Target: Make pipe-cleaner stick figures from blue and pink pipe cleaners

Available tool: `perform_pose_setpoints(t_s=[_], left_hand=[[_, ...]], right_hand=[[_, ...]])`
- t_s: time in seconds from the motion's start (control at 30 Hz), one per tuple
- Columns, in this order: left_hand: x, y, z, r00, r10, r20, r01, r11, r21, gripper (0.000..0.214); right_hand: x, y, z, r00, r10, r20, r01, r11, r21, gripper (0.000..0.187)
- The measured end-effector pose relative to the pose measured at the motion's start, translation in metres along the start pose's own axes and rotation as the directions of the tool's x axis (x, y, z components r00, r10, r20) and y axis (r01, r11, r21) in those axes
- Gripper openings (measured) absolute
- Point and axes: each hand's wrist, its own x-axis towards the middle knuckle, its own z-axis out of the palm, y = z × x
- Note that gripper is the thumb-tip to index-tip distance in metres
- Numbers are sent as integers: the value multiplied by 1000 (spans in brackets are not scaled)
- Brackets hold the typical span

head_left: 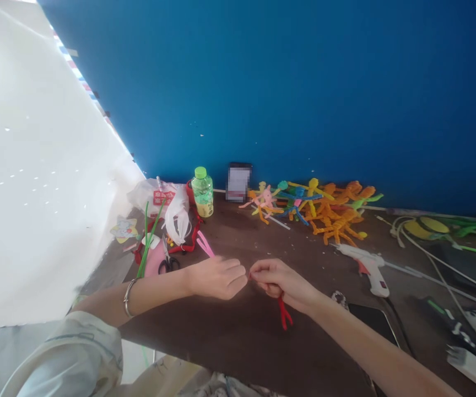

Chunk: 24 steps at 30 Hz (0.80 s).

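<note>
My right hand [281, 282] pinches a red fuzzy pipe cleaner piece [284, 315]; its forked end hangs below the palm, and a bit of red shows at the fingertips. My left hand [218, 277], with a bangle on its wrist, is closed, its knuckles towards me and almost touching the right fingertips. What its fingers grip is hidden. Pink pipe cleaners [205, 243] stick out just beyond the left hand; whether it holds them or they lie on the table, I cannot tell. Both hands are above the dark brown table [238, 336].
Scissors [168, 263], green pipe cleaners [149, 242], a plastic bag [178, 218] and a green-capped bottle [203, 193] stand left. A phone-like screen [238, 183] leans on the blue wall. Colourful pipe-cleaner figures [333, 212], a glue gun [366, 267] and cables lie right.
</note>
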Motion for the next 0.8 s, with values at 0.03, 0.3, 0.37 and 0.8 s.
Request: perform_pose_setpoints(t_s=[0.03,0.3,0.37,0.8], left_hand=[[0,-1,-2,1000,21,14,-21,999,-27,21],[-1,-49,-4,845,-250,473,532,490,-691,26],[-3,-53,3,818,-373,438,573,450,-685,25],[-6,8,50,789,-516,-334,460,856,-236,28]], right_hand=[[1,2,-1,999,34,42,-37,997,71,16],[11,15,-5,997,-65,45,58,989,139,24],[12,18,-4,996,-88,14,85,988,130,25],[19,32,4,957,-209,-202,264,916,302,20]])
